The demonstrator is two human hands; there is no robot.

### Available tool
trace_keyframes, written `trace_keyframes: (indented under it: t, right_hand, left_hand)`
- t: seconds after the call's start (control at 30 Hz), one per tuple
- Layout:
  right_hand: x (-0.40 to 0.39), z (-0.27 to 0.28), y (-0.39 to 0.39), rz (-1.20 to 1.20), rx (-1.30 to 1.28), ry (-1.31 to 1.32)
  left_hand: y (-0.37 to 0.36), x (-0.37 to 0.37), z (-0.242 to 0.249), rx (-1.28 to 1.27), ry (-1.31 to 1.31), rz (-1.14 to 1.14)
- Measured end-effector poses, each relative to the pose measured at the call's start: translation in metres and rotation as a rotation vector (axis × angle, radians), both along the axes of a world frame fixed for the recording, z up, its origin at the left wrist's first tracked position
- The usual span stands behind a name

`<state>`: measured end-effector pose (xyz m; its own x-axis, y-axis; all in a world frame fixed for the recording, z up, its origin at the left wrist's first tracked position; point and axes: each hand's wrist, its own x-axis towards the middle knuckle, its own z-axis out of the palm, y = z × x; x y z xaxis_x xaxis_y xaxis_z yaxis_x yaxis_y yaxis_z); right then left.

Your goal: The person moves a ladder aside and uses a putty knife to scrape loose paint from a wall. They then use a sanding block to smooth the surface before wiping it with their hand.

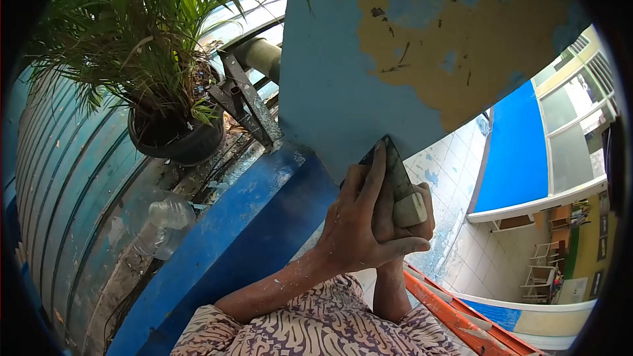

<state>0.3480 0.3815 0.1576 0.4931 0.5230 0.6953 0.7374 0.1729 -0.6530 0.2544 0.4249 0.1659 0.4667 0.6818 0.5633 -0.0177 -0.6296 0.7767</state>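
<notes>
Here it is, right in the middle of the view: one flat, tapered scraper [397, 173], dark grey-green and smudged along its blade, with a pale, blunt, blocky end nearest the wearer. Its long axis runs up and slightly to the left, the dark end pointing away from the body and lying against a light-blue painted panel [330, 86] with one big, ragged tan patch [422, 46]; whether the very edge is touching, you cannot tell. Two bare hands on this one tool! The left hand [359, 214] closes over it from the left side, a finger stretched along the blade, dust and paint flecks up the forearm; the right hand [425, 206] sits partly hidden behind, fingers curled round the pale end, so both are wrapped tight on the scraper. Below, one patterned brown-and-cream shirt [303, 323]. Count the surroundings: one thick, glossy blue beam [231, 237] slanting up beneath the panel, one leafy green palm [138, 33] in one round black plastic pot [178, 144] at upper left, and one clear, crumpled-looking plastic bottle [168, 217] lying beside the beam. Over on the right, one orange ladder-like frame [455, 306] cuts across the lower part, well apart from the blade, with white floor tiles [455, 158] beyond and one bright-blue wall section [517, 151] further out.
</notes>
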Motion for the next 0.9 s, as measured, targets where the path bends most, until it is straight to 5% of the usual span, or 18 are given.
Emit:
trace_keyframes:
  t: [0.9]
  right_hand:
    - [-0.003, 0.007, 0.018, -0.052, -0.004, -0.111]
  left_hand:
    - [0.016, -0.001, -0.002, 0.004, -0.034, 0.062]
